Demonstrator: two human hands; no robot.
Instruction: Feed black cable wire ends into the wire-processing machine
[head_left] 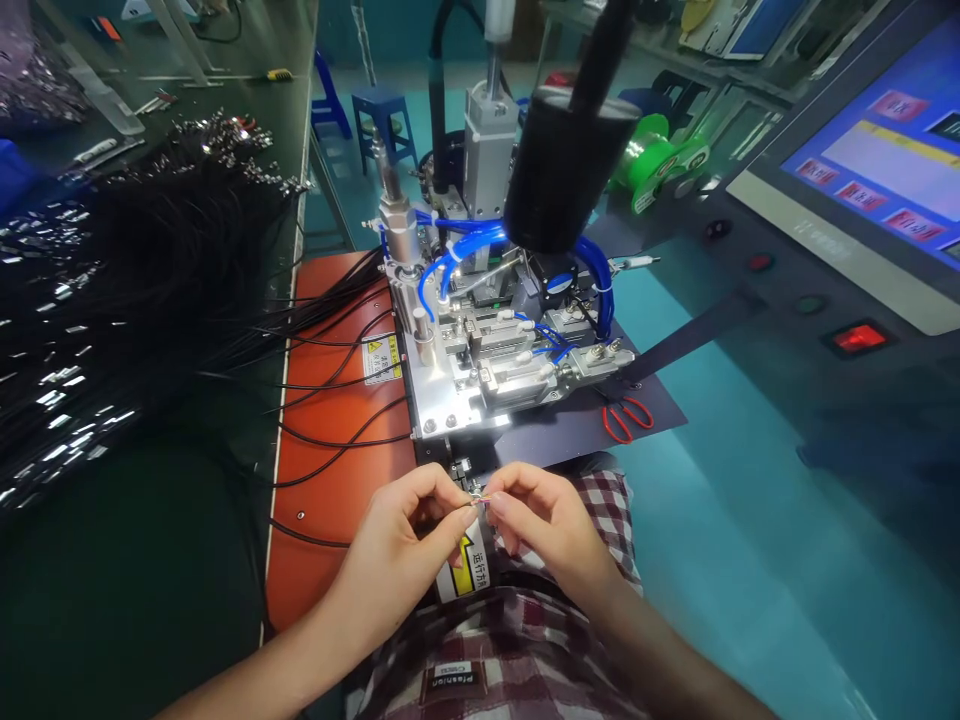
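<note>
My left hand [416, 525] is closed in a pinch, thumb against forefinger, on the end of a thin cable. Opposite it, fingertips almost meeting, my right hand [544, 520] pinches the fine coloured wires [484, 501] that show between the two hands. A black cable [315, 541] runs in from the left and passes behind my left hand. Just beyond my fingers is the front of a metal machine [450, 400] with blue air tubes [480, 240]. Beneath my hands a yellow-and-white label [469, 570] is partly covered.
Several black cables lie across an orange plate [345, 400], leading from a large cable bundle [187, 220] on the dark table. Red-handled scissors [628, 420] rest right of the machine. A black cylinder [570, 170] hangs above it. A screen [885, 150] and green spool [652, 160] stand at right.
</note>
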